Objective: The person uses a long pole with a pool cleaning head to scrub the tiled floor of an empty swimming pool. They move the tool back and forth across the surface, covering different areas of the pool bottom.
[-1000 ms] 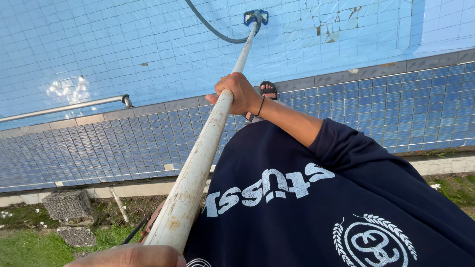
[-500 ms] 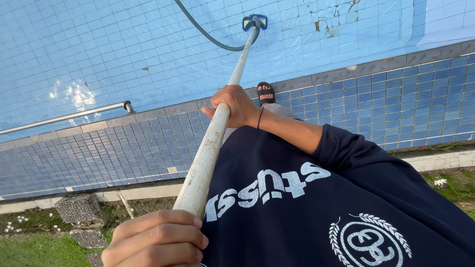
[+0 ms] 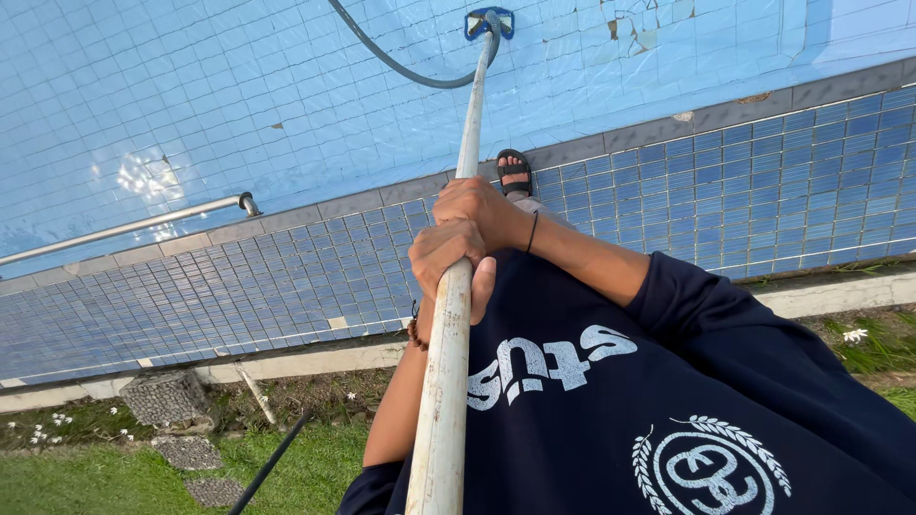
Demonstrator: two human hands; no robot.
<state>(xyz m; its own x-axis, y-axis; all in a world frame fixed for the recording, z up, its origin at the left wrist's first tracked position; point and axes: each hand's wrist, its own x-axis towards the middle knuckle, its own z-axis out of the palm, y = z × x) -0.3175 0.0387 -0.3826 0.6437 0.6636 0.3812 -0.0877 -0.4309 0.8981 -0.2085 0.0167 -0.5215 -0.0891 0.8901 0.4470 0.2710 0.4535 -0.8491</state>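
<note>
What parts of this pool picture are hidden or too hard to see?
- Head view: the pole's lower end is cut off by the bottom edge.
- The hose runs off the top edge.
- The sandalled foot is partly hidden behind the right hand.
- The vacuum head is too small for detail.

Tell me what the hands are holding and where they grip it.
Both hands, left and right, grip the white pole mid-shaft, one just above the other; its blue cleaning head is underwater.

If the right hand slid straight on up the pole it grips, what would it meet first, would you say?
The pole looks bare ahead of the right hand, so it would probably first meet the blue vacuum head where the hose joins, under the water.
</note>
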